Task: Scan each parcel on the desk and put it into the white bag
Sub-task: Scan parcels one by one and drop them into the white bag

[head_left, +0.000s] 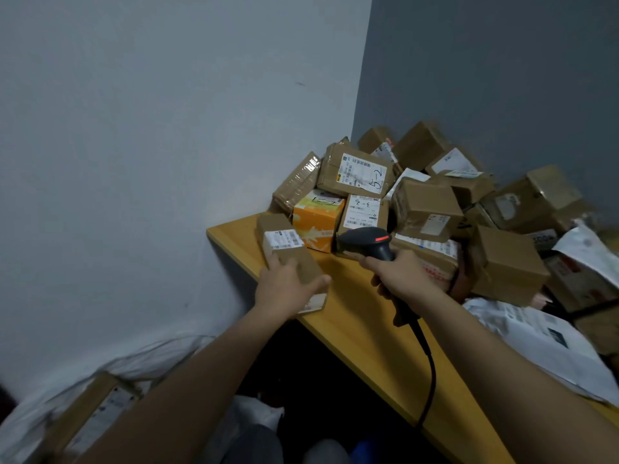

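Yellow desk (351,316) carries the heaped parcels; the white bag (140,363) waits below left. My left hand (284,289) clasps a long cardboard parcel (288,252), label up, so the scanner (368,244), gripped by my right hand (398,274), can read it.

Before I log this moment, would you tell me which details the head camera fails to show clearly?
- Long brown cardboard parcel: the left hand covers its near half, and its label print is too small to read.
- White bag: cut off by the frame's lower left edge, and the left forearm hides much of its contents.
- Black handheld scanner: the right hand wraps its grip, so the trigger is hidden.
- Rear cardboard parcels: stacked and blurred, uncountable.
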Demonstrator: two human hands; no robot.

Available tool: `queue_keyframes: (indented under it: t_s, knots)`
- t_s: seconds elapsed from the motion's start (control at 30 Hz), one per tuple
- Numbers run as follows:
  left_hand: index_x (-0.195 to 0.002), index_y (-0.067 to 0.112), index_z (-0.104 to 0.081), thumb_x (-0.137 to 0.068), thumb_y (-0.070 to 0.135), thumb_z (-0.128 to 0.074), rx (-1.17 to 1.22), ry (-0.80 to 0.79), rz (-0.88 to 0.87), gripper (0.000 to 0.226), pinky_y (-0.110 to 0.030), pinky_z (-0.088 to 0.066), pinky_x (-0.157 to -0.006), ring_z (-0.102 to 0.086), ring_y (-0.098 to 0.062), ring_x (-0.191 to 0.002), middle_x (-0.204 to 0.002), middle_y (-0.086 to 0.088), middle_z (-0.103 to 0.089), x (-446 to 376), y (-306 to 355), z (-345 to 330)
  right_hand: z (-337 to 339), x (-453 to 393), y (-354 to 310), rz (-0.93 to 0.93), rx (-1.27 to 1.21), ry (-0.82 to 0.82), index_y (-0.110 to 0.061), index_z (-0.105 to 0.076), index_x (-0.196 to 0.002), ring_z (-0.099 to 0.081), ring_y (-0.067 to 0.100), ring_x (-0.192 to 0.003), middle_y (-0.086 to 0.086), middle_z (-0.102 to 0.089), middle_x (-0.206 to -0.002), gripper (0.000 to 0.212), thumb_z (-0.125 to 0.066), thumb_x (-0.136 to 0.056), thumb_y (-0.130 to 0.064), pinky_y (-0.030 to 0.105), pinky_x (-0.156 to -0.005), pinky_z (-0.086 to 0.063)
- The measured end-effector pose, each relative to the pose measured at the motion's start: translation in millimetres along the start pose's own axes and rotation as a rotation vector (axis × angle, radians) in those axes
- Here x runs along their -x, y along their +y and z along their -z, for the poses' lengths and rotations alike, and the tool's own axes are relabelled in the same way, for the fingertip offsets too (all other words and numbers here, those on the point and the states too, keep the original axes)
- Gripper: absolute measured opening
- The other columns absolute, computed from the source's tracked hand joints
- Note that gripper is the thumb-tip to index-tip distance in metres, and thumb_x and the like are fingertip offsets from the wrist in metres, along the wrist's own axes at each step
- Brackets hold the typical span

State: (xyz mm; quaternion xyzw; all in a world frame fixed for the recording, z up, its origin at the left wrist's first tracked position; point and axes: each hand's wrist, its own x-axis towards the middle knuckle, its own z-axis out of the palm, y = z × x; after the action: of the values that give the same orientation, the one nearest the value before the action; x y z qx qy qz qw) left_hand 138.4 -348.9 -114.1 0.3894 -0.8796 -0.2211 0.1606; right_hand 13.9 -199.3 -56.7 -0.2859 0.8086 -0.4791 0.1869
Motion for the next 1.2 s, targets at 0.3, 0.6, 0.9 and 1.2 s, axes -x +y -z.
queue_keyframes:
  t_s: [0.3,0.6,0.9,1.2]
  knots:
    - [-0.134,0.022,-0.055,-0.099,0.012,-0.046,0.481,-0.134,-0.26,0.037,-0.013,-0.041,-0.081,-0.047,-0.006,-0.114,-0.127,0.008,-0.051,15.0,23.4,10.3,35.2,39.9,9.5,0.008,-0.026,0.097,-0.003,-0.063,-0.093,-0.056,0.017,-0.054,0.011,-0.063,-0.071,0.024,-0.069,-0.089,-0.026,0.026,-0.049,-0.045]
    - [-0.153,0.026,-0.018,-0.096,0.035,-0.05,-0.354,-0.215,-0.405,0.066,-0.044,-0.008,-0.121,-0.007,-0.023,-0.148,-0.161,-0.001,-0.014,-68.2,-13.9,3.1,0.7,15.9,-2.7,-0.056,-0.018,0.012,-0.014,-0.061,-0.092,-0.061,0.017,-0.062,0.008,-0.064,-0.074,0.018,-0.072,-0.086,-0.027,0.027,-0.055,-0.048]
    - [-0.137,0.028,-0.04,-0.08,0.07,-0.055,-0.353,-0.022,-0.659,0.072,-0.034,-0.033,-0.099,-0.038,-0.019,-0.12,-0.129,0.001,-0.044,-17.3,32.8,-7.4,15.7,11.7,-3.7,-0.074,-0.049,0.101,-0.009,-0.06,-0.087,-0.06,0.023,-0.056,0.015,-0.063,-0.066,0.014,-0.07,-0.085,-0.017,0.032,-0.057,-0.047]
    - [-0.154,0.029,-0.004,-0.065,0.065,-0.075,-0.379,-0.543,-0.478,0.12,-0.05,-0.014,-0.119,-0.004,-0.024,-0.147,-0.161,0.002,-0.006,-57.0,25.2,10.5,35.0,35.6,6.5,-0.142,-0.043,0.116,-0.006,-0.059,-0.099,-0.054,0.012,-0.039,0.015,-0.063,-0.066,0.017,-0.067,-0.089,-0.017,0.019,-0.04,-0.041]
